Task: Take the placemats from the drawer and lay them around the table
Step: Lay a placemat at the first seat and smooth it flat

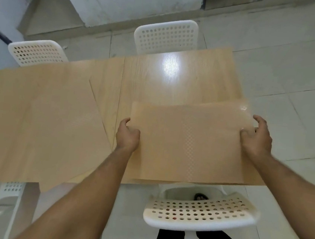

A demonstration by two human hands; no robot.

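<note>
I hold a tan, faintly checkered placemat (187, 142) flat over the near right part of the light wooden table (177, 72). My left hand (127, 134) grips its left edge and my right hand (255, 137) grips its right edge, fingers curled over the mat. Another large tan mat (36, 118) lies on the left part of the table, its near corner hanging over the table's front edge. Whether the held mat touches the tabletop I cannot tell.
White perforated chairs stand around the table: one at the near side (199, 211) right below the held mat, one at the far side (167, 35), one at the far left (37, 52). Pale floor tiles (292, 85) lie to the right.
</note>
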